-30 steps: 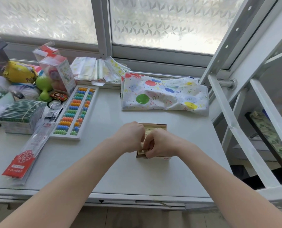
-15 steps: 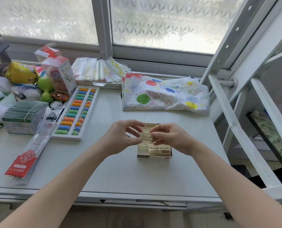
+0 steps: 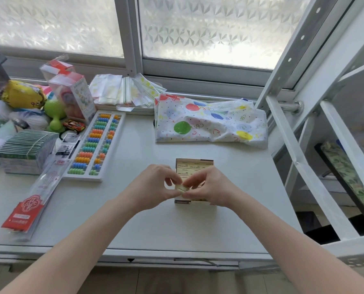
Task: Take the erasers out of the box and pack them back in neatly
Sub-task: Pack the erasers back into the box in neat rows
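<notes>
A small open cardboard box (image 3: 183, 201) sits in the middle of the white table, with rows of cream erasers (image 3: 192, 165) lying flat inside it. My left hand (image 3: 155, 186) and my right hand (image 3: 206, 187) meet just above the box's near left part. Together they pinch one cream eraser (image 3: 182, 188) between thumbs and fingertips. My hands cover the near half of the box, so the erasers there are hidden.
A colourful bead abacus (image 3: 96, 143) lies left of the box. A red-labelled clear packet (image 3: 31, 198) and a stack of green-edged packs (image 3: 26, 148) lie further left among toys. A balloon-print cloth (image 3: 208, 124) sits behind the box. A white shelf frame (image 3: 304, 166) stands at right.
My hands lifted one eraser out of the box, raised it, and now hold it lower, just above the box's near left part.
</notes>
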{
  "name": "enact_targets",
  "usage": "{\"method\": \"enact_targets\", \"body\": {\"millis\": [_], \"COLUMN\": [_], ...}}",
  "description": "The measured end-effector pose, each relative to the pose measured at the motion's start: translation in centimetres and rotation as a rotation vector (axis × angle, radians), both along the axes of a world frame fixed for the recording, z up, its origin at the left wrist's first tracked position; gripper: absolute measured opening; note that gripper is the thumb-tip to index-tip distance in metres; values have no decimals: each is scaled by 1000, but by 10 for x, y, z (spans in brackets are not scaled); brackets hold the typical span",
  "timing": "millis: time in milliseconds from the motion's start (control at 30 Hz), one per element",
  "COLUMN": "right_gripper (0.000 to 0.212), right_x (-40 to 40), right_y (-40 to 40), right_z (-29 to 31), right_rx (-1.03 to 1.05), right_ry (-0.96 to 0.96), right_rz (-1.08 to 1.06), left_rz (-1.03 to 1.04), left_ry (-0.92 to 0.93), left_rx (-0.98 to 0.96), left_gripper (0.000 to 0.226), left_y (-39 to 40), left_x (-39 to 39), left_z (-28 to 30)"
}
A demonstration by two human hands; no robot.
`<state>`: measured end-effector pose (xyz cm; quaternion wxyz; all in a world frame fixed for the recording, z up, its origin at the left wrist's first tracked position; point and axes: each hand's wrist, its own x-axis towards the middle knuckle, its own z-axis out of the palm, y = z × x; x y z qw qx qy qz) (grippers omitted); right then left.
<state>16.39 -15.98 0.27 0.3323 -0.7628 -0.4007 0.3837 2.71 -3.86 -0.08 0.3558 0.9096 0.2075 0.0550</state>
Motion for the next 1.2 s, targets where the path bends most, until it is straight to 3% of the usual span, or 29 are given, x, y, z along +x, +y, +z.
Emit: {"method": "enact_targets", "body": {"millis": [267,400,567,767,1033,1200], "right_gripper": [31,18,16,9,8,9], "right_x": [0,-1,7,4,11,23], "right_y": [7,14,13,15,8,-1], "right_z": [2,8,8,5,11,13], "right_rx": [-103,-177,-208,-203,-144,-248], "right_ry": [-183,-264,-166,-199,-156,-309], "right_rz": [136,180,145,161,138,239], "left_rz": [-56,-72,-60,-66,-31,-22], "left_ry": [112,186,253,337,307,317], "left_rx": [164,207,187,209,259,251], "left_gripper": [20,18,13,12,13,15], "left_y": [-6,-5,-4,-7,-14,-14], "left_x": [6,8,13,22,24,25], "left_z": [3,6,10,6,5,5]}}
